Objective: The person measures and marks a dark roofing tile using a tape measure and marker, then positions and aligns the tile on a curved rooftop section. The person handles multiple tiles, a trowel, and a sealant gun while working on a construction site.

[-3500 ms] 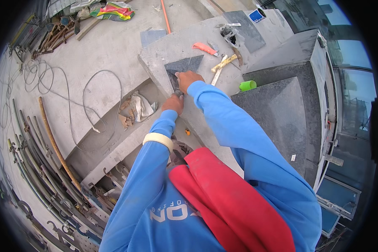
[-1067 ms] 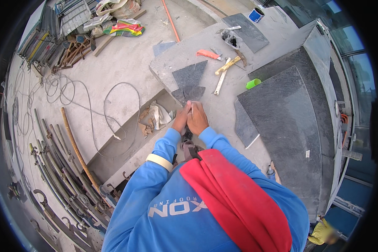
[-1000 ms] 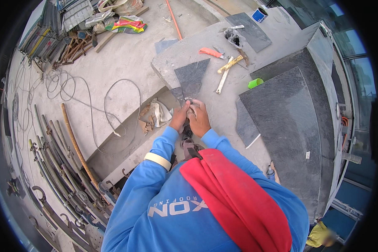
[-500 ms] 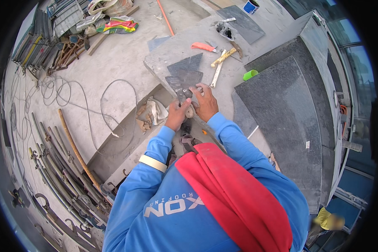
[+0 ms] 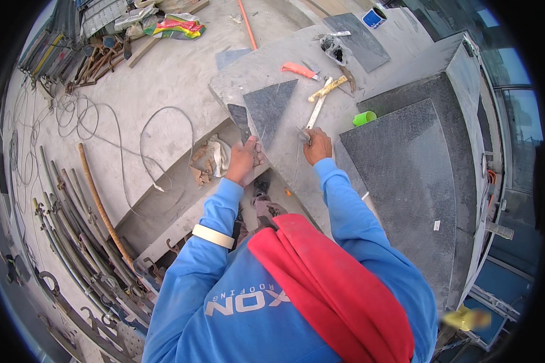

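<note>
My left hand (image 5: pixel 244 161) is closed on a narrow dark strip of stone tile (image 5: pixel 238 117), which points away from me over the concrete ledge's edge. To its right, a dark triangular tile (image 5: pixel 269 109) lies flat on the ledge. My right hand (image 5: pixel 318 146) is closed round a small grey piece (image 5: pixel 303 136) whose kind I cannot make out. Just beyond that hand, a white flat strip (image 5: pixel 317 110) touches a yellow-handled hammer (image 5: pixel 328 89). Farther off lies an orange-handled knife (image 5: pixel 301 71).
A green cup (image 5: pixel 364 118) lies beside a large dark slab (image 5: pixel 406 181) on the right. At the back are a black plastic bag (image 5: pixel 334 49) and a blue tin (image 5: pixel 374 17). Below the ledge lies crumpled paper (image 5: pixel 211 160). Metal poles (image 5: pixel 85 236) and loose cable (image 5: pixel 142 145) spread left.
My hands were together over the dark tile piece and have moved apart. The left now holds a narrow strip, while the right has shifted right and nearer with a small grey piece.
</note>
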`<action>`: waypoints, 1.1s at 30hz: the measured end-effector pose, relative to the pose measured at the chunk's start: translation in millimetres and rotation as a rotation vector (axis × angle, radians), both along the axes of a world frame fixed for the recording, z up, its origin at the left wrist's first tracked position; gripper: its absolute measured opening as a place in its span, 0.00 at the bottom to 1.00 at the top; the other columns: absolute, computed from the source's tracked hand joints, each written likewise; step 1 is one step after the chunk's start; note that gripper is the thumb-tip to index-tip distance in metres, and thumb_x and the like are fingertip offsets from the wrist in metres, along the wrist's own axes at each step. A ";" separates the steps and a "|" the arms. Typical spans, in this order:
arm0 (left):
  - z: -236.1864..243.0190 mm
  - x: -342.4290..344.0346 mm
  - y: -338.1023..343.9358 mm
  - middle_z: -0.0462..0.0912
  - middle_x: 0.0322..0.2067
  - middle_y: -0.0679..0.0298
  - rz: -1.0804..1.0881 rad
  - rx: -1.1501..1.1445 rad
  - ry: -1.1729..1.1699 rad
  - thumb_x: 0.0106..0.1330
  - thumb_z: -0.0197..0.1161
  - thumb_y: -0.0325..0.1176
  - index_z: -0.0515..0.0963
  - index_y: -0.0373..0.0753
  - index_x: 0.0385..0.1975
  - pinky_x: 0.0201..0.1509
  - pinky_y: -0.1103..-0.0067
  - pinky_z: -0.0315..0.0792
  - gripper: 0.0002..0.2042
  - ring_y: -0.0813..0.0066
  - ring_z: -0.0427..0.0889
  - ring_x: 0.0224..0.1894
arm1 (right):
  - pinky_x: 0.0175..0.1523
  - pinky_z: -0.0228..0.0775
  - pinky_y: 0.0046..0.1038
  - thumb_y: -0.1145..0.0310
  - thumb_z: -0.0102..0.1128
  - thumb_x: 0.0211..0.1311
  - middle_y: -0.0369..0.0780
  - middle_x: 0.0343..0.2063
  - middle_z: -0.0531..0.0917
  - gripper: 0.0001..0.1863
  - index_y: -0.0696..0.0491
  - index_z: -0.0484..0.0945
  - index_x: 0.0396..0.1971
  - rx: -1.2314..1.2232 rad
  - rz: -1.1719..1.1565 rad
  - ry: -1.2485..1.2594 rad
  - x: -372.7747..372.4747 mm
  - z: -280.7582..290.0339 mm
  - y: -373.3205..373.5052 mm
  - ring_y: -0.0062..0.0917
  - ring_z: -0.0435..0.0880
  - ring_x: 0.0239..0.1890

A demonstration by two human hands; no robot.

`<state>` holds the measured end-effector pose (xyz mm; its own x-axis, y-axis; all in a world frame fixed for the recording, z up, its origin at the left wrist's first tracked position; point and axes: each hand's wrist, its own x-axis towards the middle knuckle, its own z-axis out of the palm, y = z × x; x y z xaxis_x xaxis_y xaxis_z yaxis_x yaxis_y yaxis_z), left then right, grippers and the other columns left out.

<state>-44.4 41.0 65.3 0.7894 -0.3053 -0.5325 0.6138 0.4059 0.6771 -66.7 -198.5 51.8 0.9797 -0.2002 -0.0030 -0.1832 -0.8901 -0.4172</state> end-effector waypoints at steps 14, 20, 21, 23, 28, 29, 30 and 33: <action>-88.2 30.9 -12.0 0.73 0.16 0.61 -0.347 0.349 0.037 0.77 0.51 0.50 0.75 0.34 0.26 0.15 0.72 0.59 0.24 0.72 0.70 0.14 | 0.57 0.68 0.37 0.74 0.63 0.54 0.41 0.49 0.82 0.29 0.52 0.75 0.60 -0.125 0.587 -0.027 43.8 -15.7 65.5 0.38 0.79 0.51; -81.7 32.2 -12.7 0.72 0.14 0.61 -0.381 0.404 0.022 0.75 0.51 0.55 0.74 0.33 0.21 0.14 0.73 0.59 0.29 0.72 0.69 0.12 | 0.57 0.74 0.38 0.72 0.66 0.53 0.42 0.51 0.82 0.25 0.52 0.79 0.55 -0.075 0.616 0.008 40.0 -9.6 68.0 0.41 0.79 0.53; -80.7 33.7 -13.3 0.72 0.14 0.61 -0.371 0.394 0.035 0.75 0.51 0.55 0.73 0.33 0.20 0.13 0.73 0.59 0.29 0.73 0.69 0.12 | 0.56 0.75 0.38 0.72 0.66 0.53 0.42 0.51 0.82 0.24 0.52 0.79 0.53 -0.095 0.600 0.062 44.7 -9.3 68.1 0.41 0.80 0.52; -78.4 33.8 -11.6 0.72 0.14 0.61 -0.404 0.418 0.060 0.75 0.51 0.54 0.73 0.33 0.21 0.13 0.73 0.58 0.28 0.73 0.68 0.12 | 0.52 0.77 0.40 0.71 0.67 0.53 0.41 0.49 0.82 0.21 0.53 0.80 0.50 -0.079 0.546 0.185 47.7 -9.0 71.3 0.42 0.83 0.49; -90.7 35.7 -7.6 0.74 0.15 0.60 -0.516 0.456 0.018 0.75 0.53 0.52 0.75 0.33 0.25 0.13 0.74 0.58 0.25 0.73 0.69 0.12 | 0.50 0.78 0.41 0.70 0.65 0.55 0.43 0.47 0.83 0.17 0.54 0.81 0.46 -0.114 0.528 0.000 57.1 -7.9 77.8 0.43 0.84 0.46; -98.4 34.7 -9.8 0.74 0.15 0.60 -0.513 0.468 0.002 0.74 0.53 0.51 0.75 0.33 0.27 0.13 0.73 0.59 0.24 0.73 0.69 0.12 | 0.50 0.78 0.42 0.70 0.65 0.55 0.43 0.46 0.84 0.16 0.54 0.81 0.45 -0.107 0.546 0.043 56.2 -6.8 77.9 0.43 0.84 0.46; -107.6 34.4 -13.4 0.74 0.15 0.59 -0.502 0.483 -0.022 0.74 0.54 0.50 0.76 0.33 0.28 0.13 0.73 0.59 0.23 0.72 0.69 0.12 | 0.50 0.78 0.42 0.70 0.64 0.55 0.43 0.46 0.84 0.15 0.54 0.81 0.44 -0.113 0.569 0.131 54.4 -5.5 78.4 0.43 0.84 0.45; -140.2 44.0 -22.8 0.76 0.17 0.58 -0.375 0.516 -0.120 0.74 0.55 0.49 0.76 0.31 0.31 0.14 0.71 0.61 0.22 0.71 0.72 0.13 | 0.51 0.78 0.40 0.72 0.63 0.54 0.45 0.46 0.85 0.22 0.54 0.80 0.52 -0.179 0.532 0.187 53.9 -2.8 81.5 0.43 0.84 0.47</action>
<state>-0.4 18.3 -74.9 0.7423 -0.3002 -0.5991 0.5584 -0.2171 0.8007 -12.8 -116.9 49.0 0.9316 0.3056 -0.1969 0.2522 -0.9333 -0.2555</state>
